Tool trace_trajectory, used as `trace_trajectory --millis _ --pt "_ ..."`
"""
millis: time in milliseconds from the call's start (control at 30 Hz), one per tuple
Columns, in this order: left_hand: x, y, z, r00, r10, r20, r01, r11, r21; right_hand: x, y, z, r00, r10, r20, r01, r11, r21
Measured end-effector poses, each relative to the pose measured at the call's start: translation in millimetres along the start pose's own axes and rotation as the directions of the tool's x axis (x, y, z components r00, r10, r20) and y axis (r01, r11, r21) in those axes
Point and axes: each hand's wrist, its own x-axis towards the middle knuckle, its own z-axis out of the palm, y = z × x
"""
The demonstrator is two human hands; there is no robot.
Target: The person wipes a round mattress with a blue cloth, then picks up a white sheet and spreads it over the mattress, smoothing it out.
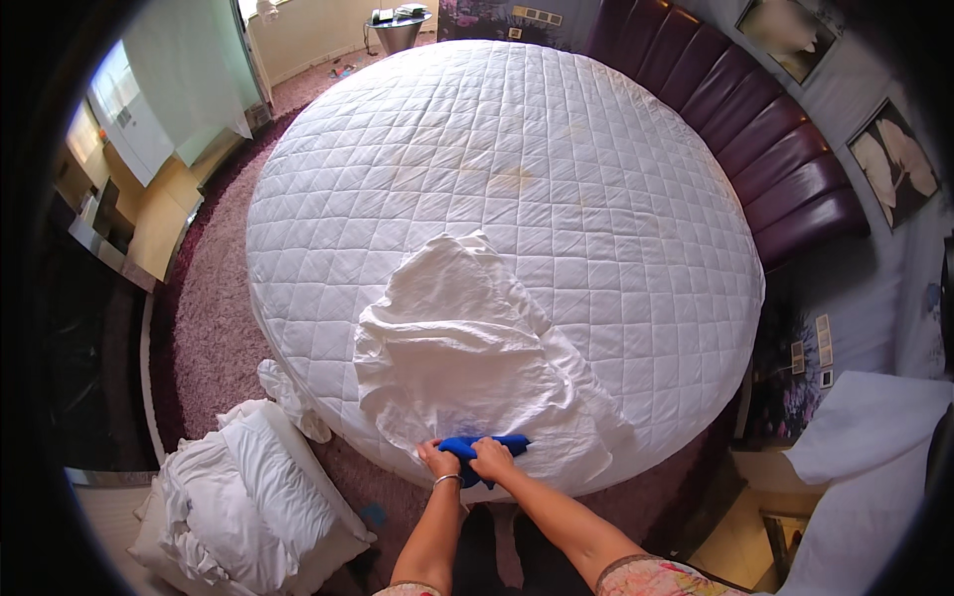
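In the middle of the near edge of a large round bed, both hands are closed on a blue cloth (512,443) that looks bunched or rolled. My left hand (437,459) grips its left end, and a bracelet shows on that wrist. My right hand (492,460) holds it nearer the middle, with the right end sticking out past the fingers. Under and beyond the cloth lies a crumpled white sheet (447,343) with a gathered edge. It is spread over part of the white quilted mattress cover (636,288), which has faint yellowish stains.
A heap of white bedding (248,497) sits low at the left, beside the bed. A curved dark purple headboard (755,139) wraps the far right side. White fabric (865,427) hangs at the right. A small round table (397,35) stands at the back on pinkish carpet (214,268).
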Motion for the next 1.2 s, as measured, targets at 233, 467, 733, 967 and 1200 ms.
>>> trace_trajectory --millis 233,467,733,967,1200 --pt "-36 28 -35 0.971 -0.041 0.235 0.107 0.955 -0.276 -42 9 -3 0.958 -0.179 -0.225 0.224 0.955 0.193" --pt "-131 132 -117 0.851 0.292 0.437 -0.212 0.951 -0.223 -132 15 -66 0.906 -0.367 -0.209 0.422 0.755 0.502" --pt "-216 224 -181 0.627 0.548 0.553 -0.409 0.836 -0.365 -229 -9 -137 0.851 -0.506 -0.139 0.342 0.336 0.878" --pt "-272 226 -196 0.635 0.606 0.479 -0.501 0.795 -0.343 -285 -14 -184 0.746 -0.615 -0.256 0.61 0.477 0.633" --pt "-277 189 -172 0.454 0.645 0.615 -0.536 0.749 -0.389 -323 8 -174 0.778 -0.563 -0.279 0.604 0.549 0.578"
